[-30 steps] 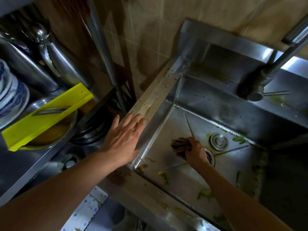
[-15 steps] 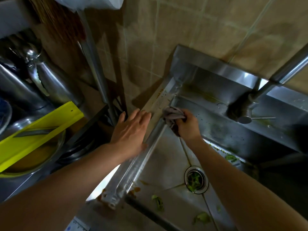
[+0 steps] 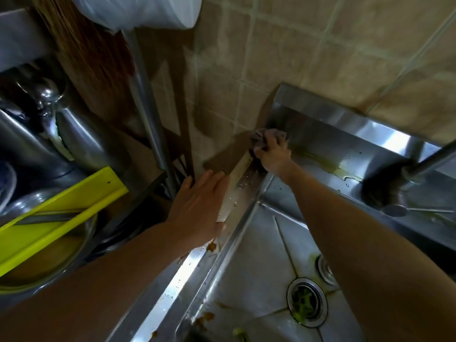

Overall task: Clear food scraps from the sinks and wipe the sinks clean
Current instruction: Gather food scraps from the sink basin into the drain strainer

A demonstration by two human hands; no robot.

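Hidden and cut off from my view

My right forearm covers part of the overflow fitting (image 3: 325, 267); the faucet (image 3: 429, 161) leaves frame right.

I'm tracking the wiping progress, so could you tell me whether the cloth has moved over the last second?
Yes. The right hand has carried the cloth from beside the drain up to the sink's far-left corner, against the backsplash.

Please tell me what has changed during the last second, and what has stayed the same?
The right hand, gripping the cloth throughout, moved from the basin floor near the drain up along the left rim to the sink's back left corner. The left hand stayed flat and open on that rim. Green scraps remain in the drain, and orange bits on the rim.
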